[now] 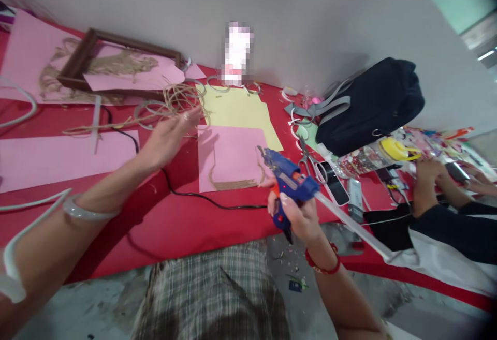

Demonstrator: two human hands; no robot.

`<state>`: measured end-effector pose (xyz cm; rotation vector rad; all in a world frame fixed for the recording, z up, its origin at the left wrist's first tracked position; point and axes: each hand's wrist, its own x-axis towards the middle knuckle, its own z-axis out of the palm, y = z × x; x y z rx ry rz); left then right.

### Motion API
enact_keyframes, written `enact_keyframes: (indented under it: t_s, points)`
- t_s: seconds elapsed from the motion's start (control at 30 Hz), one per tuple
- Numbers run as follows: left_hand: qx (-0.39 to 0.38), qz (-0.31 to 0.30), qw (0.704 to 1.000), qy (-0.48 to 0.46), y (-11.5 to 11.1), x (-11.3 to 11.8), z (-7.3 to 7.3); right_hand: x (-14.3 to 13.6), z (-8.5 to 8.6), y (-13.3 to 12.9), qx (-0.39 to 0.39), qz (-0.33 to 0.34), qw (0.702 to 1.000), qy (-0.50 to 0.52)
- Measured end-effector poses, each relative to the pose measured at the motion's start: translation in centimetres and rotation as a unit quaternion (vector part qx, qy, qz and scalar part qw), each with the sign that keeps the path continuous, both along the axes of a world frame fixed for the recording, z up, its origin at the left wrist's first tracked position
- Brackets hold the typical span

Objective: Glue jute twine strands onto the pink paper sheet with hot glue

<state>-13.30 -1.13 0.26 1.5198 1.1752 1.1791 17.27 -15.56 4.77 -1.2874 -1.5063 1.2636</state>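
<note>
Blue glue gun (287, 172), clamped in the right hand (305, 218), points over a pink sheet (238, 148); the left hand (169, 133), well apart, is at tangled twine (180, 97), grip unclear. Far left, twine-figured paper (166, 69) lies partly inside a brown frame (130, 41); right, a clear bottle (359, 159) adjoins a dark bag (375, 104), contents hidden

left wrist: pale glossy bangle (92, 215); right wrist: red beaded bracelet (325, 270); lap: grey-brown plaid garment (217, 298)
</note>
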Motion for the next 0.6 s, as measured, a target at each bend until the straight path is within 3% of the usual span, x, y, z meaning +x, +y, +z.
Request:
enact_keyframes:
  t_s: [0.13, 0.2, 0.3, 0.4, 0.6]
  points:
    - [0.055, 0.152, 0.963, -0.217, -0.1, -2.9, 4.4, -3.7, 2.9, 1.2, 0.15, -0.021, 0.98, -0.126]
    - [0.101, 0.179, 0.948, -0.244, -1.4, -4.2, 6.1, -5.4, 4.4, 2.1, 0.222, -0.013, 0.96, -0.167]
    - [0.153, 0.236, 0.929, -0.242, -3.9, -5.6, 7.3, -8.9, 5.4, 4.0, 0.254, -0.014, 0.929, -0.267]
    - [0.153, 0.272, 0.917, -0.249, -5.7, -6.3, 7.5, -13.3, 4.0, 6.8, 0.217, 0.022, 0.895, -0.388]
    - [0.159, 0.218, 0.942, -0.202, -7.3, -5.5, 8.8, -19.9, -0.4, 11.4, 0.182, 0.09, 0.871, -0.447]
